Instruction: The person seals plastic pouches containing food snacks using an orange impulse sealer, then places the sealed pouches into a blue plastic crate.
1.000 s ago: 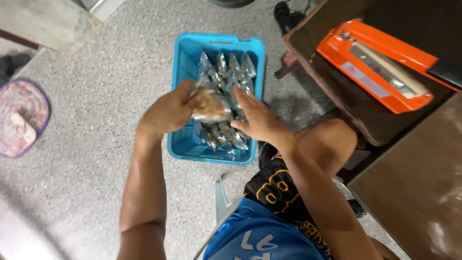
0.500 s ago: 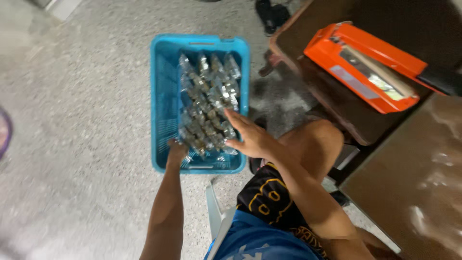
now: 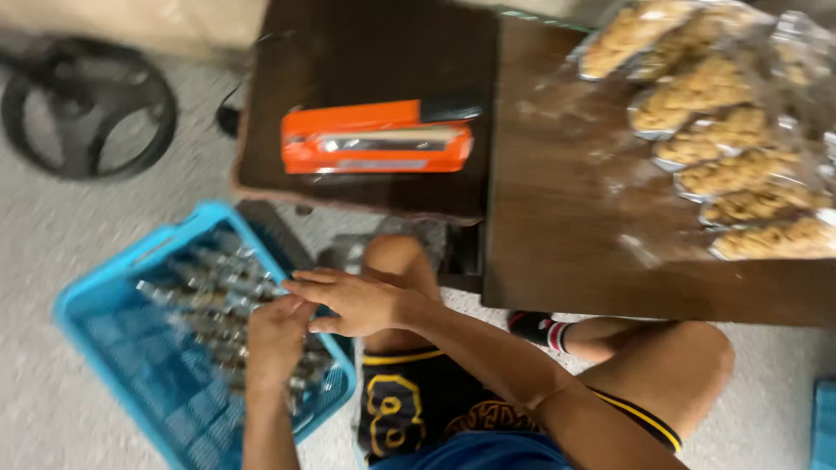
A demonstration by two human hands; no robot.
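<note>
Speckled grey floor [image 3: 78, 209] runs beneath a seated person whose 2 hands meet at the right edge of a blue plastic crate [image 3: 131, 365]. Motion blur softens the whole scene. Clear packets [image 3: 218, 305] lie in rows inside the crate, their contents too smeared to identify. Left hand [image 3: 277, 339] rests on the packets, its fingers curled under and hidden, so its grip cannot be told. Right hand [image 3: 353, 300] lies spread flat, fingers pointing left, just above the left hand and touching it. An orange sealing tool [image 3: 379, 137] sits on a dark low table [image 3: 366, 61]. Beside it, a brown worktop [image 3: 566, 235] carries bagged golden snacks [image 3: 740, 148], partly cut off at the right edge. A black ring-shaped object [image 3: 83, 109] lies blurred at upper left.
</note>
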